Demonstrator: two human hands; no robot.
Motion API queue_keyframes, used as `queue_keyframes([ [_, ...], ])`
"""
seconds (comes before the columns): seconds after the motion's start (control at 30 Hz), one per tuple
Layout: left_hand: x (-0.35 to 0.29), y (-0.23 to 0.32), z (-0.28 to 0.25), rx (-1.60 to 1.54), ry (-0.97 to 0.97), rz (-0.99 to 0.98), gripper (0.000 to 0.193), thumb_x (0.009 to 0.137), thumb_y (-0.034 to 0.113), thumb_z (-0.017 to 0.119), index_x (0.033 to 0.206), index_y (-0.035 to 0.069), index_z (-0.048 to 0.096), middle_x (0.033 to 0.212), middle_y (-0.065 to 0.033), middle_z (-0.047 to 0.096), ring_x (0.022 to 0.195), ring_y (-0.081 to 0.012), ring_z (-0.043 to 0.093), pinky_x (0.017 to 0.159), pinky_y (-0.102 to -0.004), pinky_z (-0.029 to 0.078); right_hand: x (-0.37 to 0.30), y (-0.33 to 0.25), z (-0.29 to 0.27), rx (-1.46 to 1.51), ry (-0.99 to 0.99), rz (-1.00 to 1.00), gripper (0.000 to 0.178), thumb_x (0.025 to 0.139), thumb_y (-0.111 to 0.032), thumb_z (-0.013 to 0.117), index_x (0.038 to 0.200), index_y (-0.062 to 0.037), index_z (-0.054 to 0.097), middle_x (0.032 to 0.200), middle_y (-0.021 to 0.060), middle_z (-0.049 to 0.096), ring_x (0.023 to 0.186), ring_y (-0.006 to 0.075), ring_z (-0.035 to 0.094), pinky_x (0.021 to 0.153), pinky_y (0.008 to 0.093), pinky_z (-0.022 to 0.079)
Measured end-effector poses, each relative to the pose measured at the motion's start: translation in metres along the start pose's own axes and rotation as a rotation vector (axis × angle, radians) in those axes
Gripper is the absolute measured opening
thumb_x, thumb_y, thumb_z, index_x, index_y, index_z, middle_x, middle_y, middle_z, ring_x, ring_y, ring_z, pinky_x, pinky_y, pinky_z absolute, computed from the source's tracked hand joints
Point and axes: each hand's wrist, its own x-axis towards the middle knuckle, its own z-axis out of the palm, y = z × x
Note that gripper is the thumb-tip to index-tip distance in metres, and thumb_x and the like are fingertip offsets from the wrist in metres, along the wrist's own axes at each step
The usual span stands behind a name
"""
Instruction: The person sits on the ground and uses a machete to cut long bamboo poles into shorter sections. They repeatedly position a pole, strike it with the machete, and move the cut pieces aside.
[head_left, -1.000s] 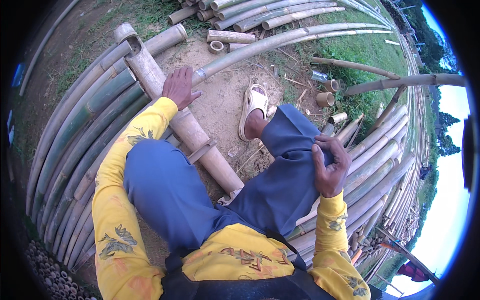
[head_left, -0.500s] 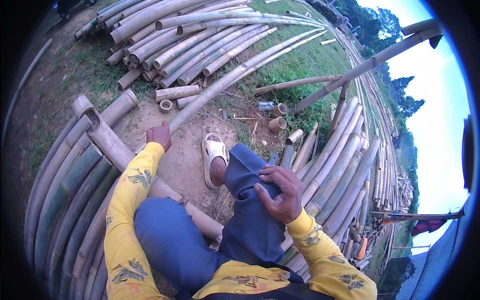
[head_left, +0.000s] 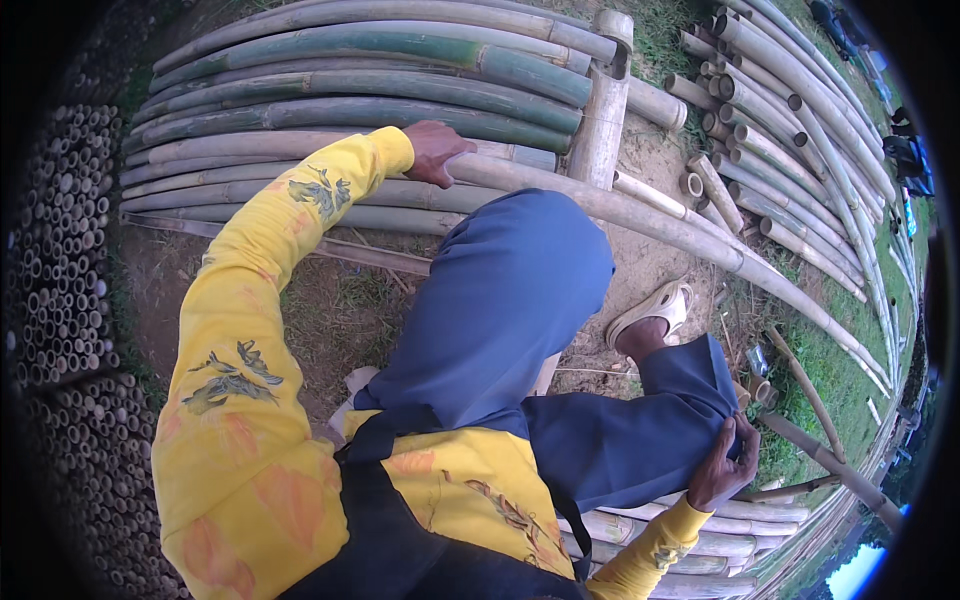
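Note:
My left hand is closed around the near end of a long, pale bamboo pole, its thumb side toward the notched bamboo support. The pole runs off to the right, past my raised knee, over the ground and onto the grass. My right hand rests on my bent right knee, fingers apart on the blue trouser cloth, holding nothing. Just beyond my left hand, several green and tan bamboo poles lie side by side, with ends near the thick notched bamboo piece.
A heap of cut bamboo lies at the far right, with short bamboo offcuts beside it. Stacked bamboo ends fill the left edge. More poles lie below my right arm. A slanting pole stands at the right.
My view has swung to the left, bringing the stacked bamboo ends into sight. My left hand stays on the long pole, my right on the knee, its fingers now less spread.

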Motion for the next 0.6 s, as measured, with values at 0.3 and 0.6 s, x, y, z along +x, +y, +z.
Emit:
queue_keyframes([
  [0.3, -0.201, -0.173, 0.015, 0.398, -0.141, -0.742, 0.065, 0.079, 0.02, 0.078, 0.14, 0.017, 0.057, 0.143, -0.006, 0.06, 0.138, -0.0262, 0.049, 0.122, -0.0523, 0.028, 0.0, 0.019, -0.009, -0.017, -0.005, 0.077, 0.017, 0.097, -0.011, 0.068, 0.099, 0.0055, 0.069, 0.104, 0.017, 0.073, 0.099, 0.0257, 0.068, 0.096, 0.0382, 0.049],
  [0.6, -0.208, -0.223, 0.083, 0.526, 0.005, -0.907, 0.051, 0.092, 0.007, 0.058, 0.141, 0.018, 0.052, 0.139, -0.0061, 0.06, 0.135, -0.0264, 0.051, 0.118, -0.0518, 0.032, -0.005, 0.025, -0.009, -0.009, 0.051, 0.129, 0.016, 0.097, -0.012, 0.069, 0.098, 0.0041, 0.069, 0.103, 0.0161, 0.074, 0.098, 0.0253, 0.068, 0.096, 0.037, 0.049],
])
